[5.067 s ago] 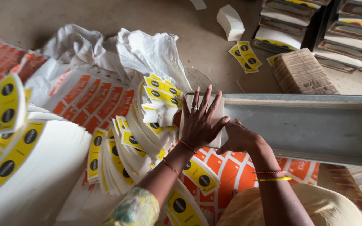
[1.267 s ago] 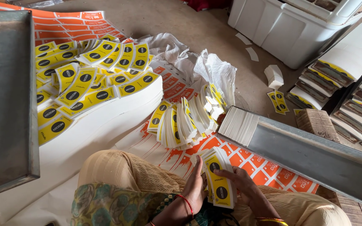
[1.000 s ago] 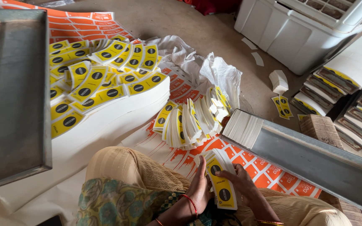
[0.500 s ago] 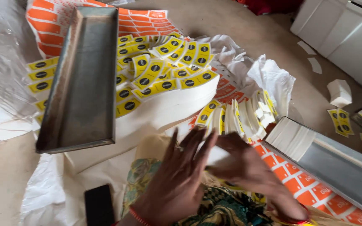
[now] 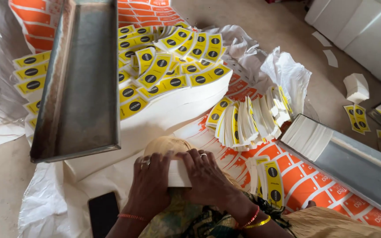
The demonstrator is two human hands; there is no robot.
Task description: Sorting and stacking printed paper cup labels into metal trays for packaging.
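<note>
While both hands press inward, white label stack [image 5: 178,172] sits clamped on lap between left hand [image 5: 151,184] and right hand [image 5: 207,177], probably to square edges. Fingers curled over top; underside hidden. Metal tray [image 5: 84,83] lies alongside fanned yellow labels [image 5: 173,66], within reach.

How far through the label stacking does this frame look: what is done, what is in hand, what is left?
Done: a block of labels already sits in the right metal tray. In hand: the left hand and right hand squeeze a white stack of labels between them on the lap. Left: the fanned bundles, a small bundle beside the knee, and the big heap of yellow labels. The left metal tray looks bare.
</note>
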